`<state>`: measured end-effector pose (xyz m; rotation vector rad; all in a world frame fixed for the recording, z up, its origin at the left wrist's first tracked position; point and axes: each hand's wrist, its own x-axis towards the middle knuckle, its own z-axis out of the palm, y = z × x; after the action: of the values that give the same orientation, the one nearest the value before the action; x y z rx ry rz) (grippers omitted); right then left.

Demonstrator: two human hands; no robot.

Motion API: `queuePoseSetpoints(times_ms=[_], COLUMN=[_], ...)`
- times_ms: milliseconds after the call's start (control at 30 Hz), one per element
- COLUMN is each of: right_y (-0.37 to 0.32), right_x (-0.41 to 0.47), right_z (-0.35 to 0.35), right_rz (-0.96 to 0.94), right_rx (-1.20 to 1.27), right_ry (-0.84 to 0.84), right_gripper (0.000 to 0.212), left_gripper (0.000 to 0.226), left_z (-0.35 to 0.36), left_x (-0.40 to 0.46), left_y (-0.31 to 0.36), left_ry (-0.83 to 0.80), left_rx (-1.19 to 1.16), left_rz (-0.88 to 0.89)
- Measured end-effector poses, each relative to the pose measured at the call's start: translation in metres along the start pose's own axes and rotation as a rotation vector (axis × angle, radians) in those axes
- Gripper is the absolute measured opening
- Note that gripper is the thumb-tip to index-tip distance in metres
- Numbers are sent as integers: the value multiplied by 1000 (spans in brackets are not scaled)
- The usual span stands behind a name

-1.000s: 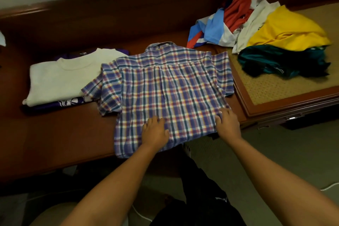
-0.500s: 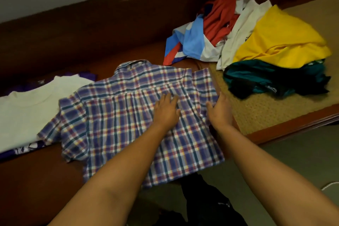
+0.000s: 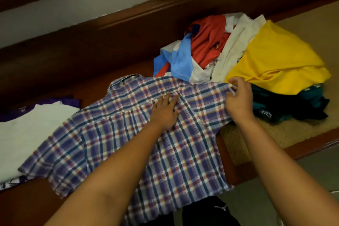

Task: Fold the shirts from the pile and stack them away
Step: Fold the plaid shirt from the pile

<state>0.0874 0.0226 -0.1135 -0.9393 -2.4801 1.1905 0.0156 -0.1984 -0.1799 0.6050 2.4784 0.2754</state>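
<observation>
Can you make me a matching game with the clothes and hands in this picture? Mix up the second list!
Things:
1. plaid shirt
2. yellow shirt
3. left hand
4. right hand

Where or how:
A. pinches the plaid shirt's sleeve edge
B. on top of the unfolded pile
C. presses flat on the plaid shirt
D. spread out, back side up

Pairs: 1-D, 2-B, 3-C, 4-A
</observation>
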Motion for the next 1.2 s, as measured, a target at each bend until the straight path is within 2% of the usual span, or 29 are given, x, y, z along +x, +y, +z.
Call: queuePoseSetpoints(times_ms=[133,267,333,433,600,700,800,867,967,1100,1200], right_y=[3,-3,-18,-54,-127,-160,-187,-202,-222,-243,-252], right_x=[-21,-56,-71,-95,-141,-162,-177,-189,-209,-230,-249], right_z=[-21,1,33,90,185,235,279,306,340,370,388], right_rz=[-142,-197,-248,-333,-595,-724,-813,-885,-998,-1124,-1212], right_rx=[-59,-82,-58,4,-110,-220,-347,-406,-480,-622,-647], right_ry=[171,106,-21,-312,-796,-942,-1013,-1032,-1029,-935,-953], right_gripper=[35,32,35,33,32,36,42,46,50,49,50], left_gripper=[59,56,53,50,49,56,71,76,77,72,47], left_z=[0,7,9,9,10,23,38,49,54,55,50], left_x=[-19,-54,-75,-111,-184,-224,-249,-257,-260,-270,-278], left_y=[-8,-35,-58,-96,-170,-209,-233,-241,-251,-270,-282], left_ry=[89,218,285,381,569,705,604,530,538,554,646], left_rx=[-59,-220,-279,-325,-397,-510,-658,-589,-514,-630,-829], left_rz=[-31,-207,-295,-407,-800,-1037,-1268,-1278,-1286,-1304,-1273])
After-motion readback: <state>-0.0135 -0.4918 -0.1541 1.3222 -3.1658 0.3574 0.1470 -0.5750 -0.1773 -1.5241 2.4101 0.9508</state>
